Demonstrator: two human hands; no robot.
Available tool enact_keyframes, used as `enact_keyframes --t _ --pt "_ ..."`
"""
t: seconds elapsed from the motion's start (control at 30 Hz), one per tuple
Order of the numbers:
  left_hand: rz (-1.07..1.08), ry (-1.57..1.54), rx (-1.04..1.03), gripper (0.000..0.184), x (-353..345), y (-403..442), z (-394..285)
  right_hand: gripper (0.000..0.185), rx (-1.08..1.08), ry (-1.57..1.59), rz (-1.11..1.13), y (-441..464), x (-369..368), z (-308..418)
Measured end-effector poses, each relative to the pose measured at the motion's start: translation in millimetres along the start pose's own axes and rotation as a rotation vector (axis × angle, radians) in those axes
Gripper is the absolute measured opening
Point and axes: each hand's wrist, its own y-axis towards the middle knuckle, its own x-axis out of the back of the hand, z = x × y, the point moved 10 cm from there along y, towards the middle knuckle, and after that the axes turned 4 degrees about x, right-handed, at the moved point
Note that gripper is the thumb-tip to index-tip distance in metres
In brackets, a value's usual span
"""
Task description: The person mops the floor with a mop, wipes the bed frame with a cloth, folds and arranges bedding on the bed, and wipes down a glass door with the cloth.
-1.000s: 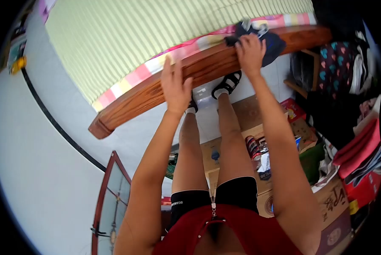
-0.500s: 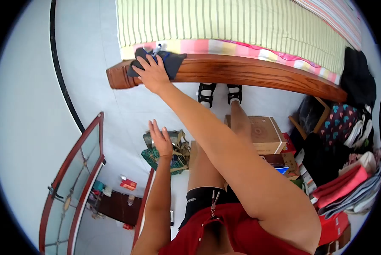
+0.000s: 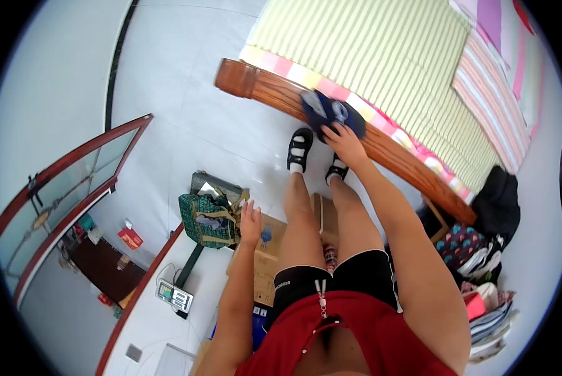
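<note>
1. A dark blue cloth (image 3: pixel 331 116) lies over the wooden bed rail (image 3: pixel 393 149), left of the rail's middle; it has a pale ring-like mark, and blur hides any wording.
2. The right hand (image 3: pixel 345 143) rests on the cloth's near edge, fingers extended and a little apart; whether they pinch the fabric, I can't tell.
3. The left hand (image 3: pixel 251 224) is raised and open, holding nothing; beyond it to the left sits a green patterned bag (image 3: pixel 199 222), its print too small to read.
4. Beyond the rail is a green-striped bed cover (image 3: pixel 356 50); black sandals (image 3: pixel 300 150) stand on the floor at the near side.
5. The black shorts (image 3: pixel 293 276) carry white lettering starting "BEI", the rest unclear; a cardboard box (image 3: pixel 268 247) beside them shows a blue mark.
6. At near left is a white device (image 3: pixel 174 296), its labels unreadable; at near right, piled clothes (image 3: pixel 491 319).
</note>
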Motion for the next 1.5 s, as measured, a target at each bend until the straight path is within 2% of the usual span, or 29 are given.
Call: enact_keyframes --t 0.1,0.17,0.23,0.3,0.37,0.43,0.5,0.57,0.63,0.7,0.83,0.93,1.03,1.07,1.17,1.2,1.3,1.33,1.4,1.5 --pt "-0.014 -0.037 -0.024 0.047 9 -23 11 0.019 -0.088 0.120 0.087 -39 12 -19" --pt "0.011 -0.091 -0.002 0.046 14 -40 23 0.017 -0.225 0.169 0.171 -66 11 -39" --pt "0.018 -0.160 0.043 0.047 24 -62 34 0.018 -0.567 0.211 0.393 -95 4 -67" --pt "0.034 -0.239 0.079 0.048 27 -81 59 0.018 -0.600 0.264 0.559 -127 -20 -88" --pt "0.077 -0.279 0.106 0.052 44 -102 73 0.020 -0.488 0.321 0.629 -142 -13 -91" --pt "0.095 -0.308 0.180 0.055 57 -123 101 0.028 -0.454 0.199 0.686 -142 13 -86" --pt "0.128 -0.292 0.228 0.057 70 -137 128 0.038 -0.590 0.359 0.665 -137 39 -83" --pt "0.171 -0.255 0.285 0.060 87 -145 150 0.040 -0.689 0.452 0.593 -116 90 -59" --pt "0.159 -0.307 0.311 0.061 100 -141 182 0.043 -0.638 0.478 0.525 -93 114 -37" --pt "0.174 -0.188 0.224 0.060 120 -122 206 0.040 -0.717 0.556 0.417 -73 123 -24" --pt "0.127 -0.013 0.131 0.056 201 -47 205 0.042 -0.589 0.590 0.126 -15 149 8" --pt "-0.052 0.008 -0.018 0.052 280 30 166 0.042 -0.619 0.750 -0.051 18 164 25" --pt "-0.122 -0.023 -0.103 0.049 350 93 92 0.043 -0.806 0.831 -0.003 45 163 20" --pt "-0.131 -0.036 -0.127 0.048 371 107 59 0.043 -0.822 0.974 -0.156 55 173 22" --pt "-0.154 -0.173 -0.328 0.044 412 158 -20 0.041 -0.896 1.265 -0.339 93 151 -3" --pt "-0.139 -0.125 -0.387 0.043 422 173 -44 0.036 -0.935 1.289 -0.375 109 149 -10" --pt "-0.073 -0.044 -0.500 0.044 458 198 -104 0.030 -1.110 1.786 -0.606 163 163 -1" --pt "-0.059 0.021 -0.521 0.045 469 204 -115 0.027 -1.142 1.984 -0.624 188 157 0" --pt "-0.031 0.023 -0.484 0.045 498 224 -111 0.030 -1.103 2.156 -0.690 248 165 -3" --pt "-0.002 0.107 -0.384 0.045 528 259 -66 0.030 -1.022 2.329 -0.756 342 177 -2"
